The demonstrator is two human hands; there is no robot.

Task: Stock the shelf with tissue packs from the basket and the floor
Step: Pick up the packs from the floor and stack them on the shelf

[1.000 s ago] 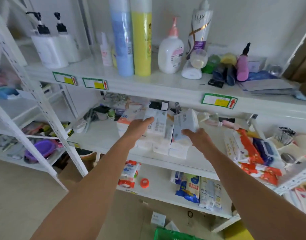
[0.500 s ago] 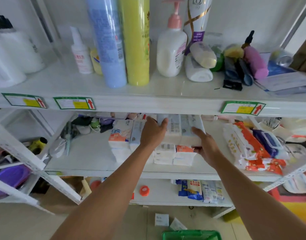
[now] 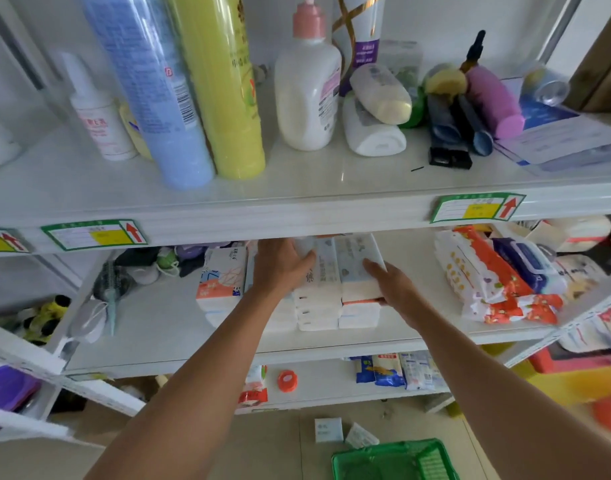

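White tissue packs are stacked in the middle of the second shelf point(image 3: 151, 327). On top of the stack lie two pale blue-white tissue packs point(image 3: 345, 268) side by side. My left hand point(image 3: 280, 268) presses flat on the left side of these top packs. My right hand point(image 3: 387, 285) grips the right pack at its near right corner. An orange-and-white tissue pack point(image 3: 221, 278) stands at the left of the stack. A green basket point(image 3: 394, 459) sits on the floor below, with two small white tissue packs point(image 3: 328, 430) on the tiles just behind it.
Tall blue and yellow bottles point(image 3: 224, 88), a pump bottle point(image 3: 306, 88) and tubes crowd the top shelf. Orange-printed wet-wipe packs point(image 3: 487, 278) lie right of the stack. Brushes and dark items point(image 3: 138, 268) lie at the left. An orange cap point(image 3: 286, 380) and snack packs sit on the lower shelf.
Both hands have pushed the two top packs further back onto the stack under the upper shelf. The camera has moved closer to the shelf.
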